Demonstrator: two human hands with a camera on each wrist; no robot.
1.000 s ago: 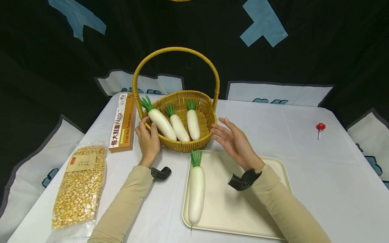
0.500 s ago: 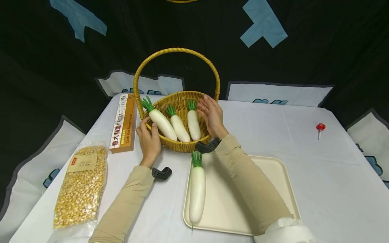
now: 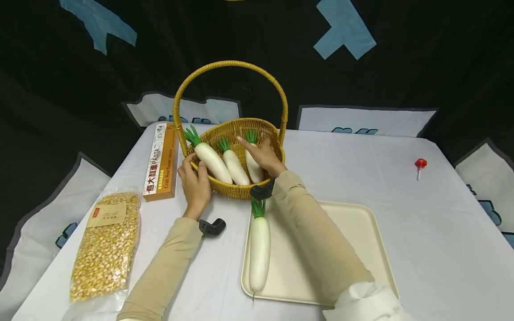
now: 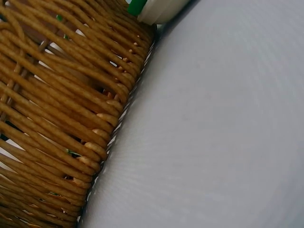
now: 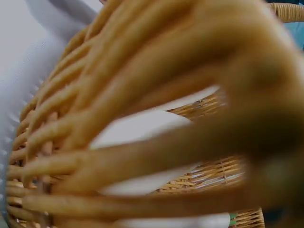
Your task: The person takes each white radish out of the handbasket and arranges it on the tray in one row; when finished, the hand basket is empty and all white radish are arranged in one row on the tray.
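A yellow wicker basket (image 3: 237,193) with a tall arched handle holds three white radishes. In the head view, my left hand (image 3: 195,187) holds the basket's left rim, its thumb and fingertips at the edge. My right hand (image 3: 264,156) reaches inside over the rightmost radish (image 3: 253,168), thumb spread across near its green top and fingers down on its far right side, partly hidden. The middle radish (image 3: 236,168) and left radish (image 3: 213,162) lie beside it. Wicker wall (image 4: 61,109) fills the left wrist view's left half; blurred strands (image 5: 156,156) fill the right wrist view.
A beige tray (image 3: 297,285) in front bears another white radish (image 3: 259,254) along its left side. Left of the basket lie a pasta box (image 3: 161,162) and a bag of corn kernels (image 3: 102,254). A red lollipop (image 3: 420,164) lies far right on the white-covered table (image 3: 425,249).
My right hand has moved left from beside the basket, over its right rim, and down onto the rightmost radish. The left hand stays at the rim.
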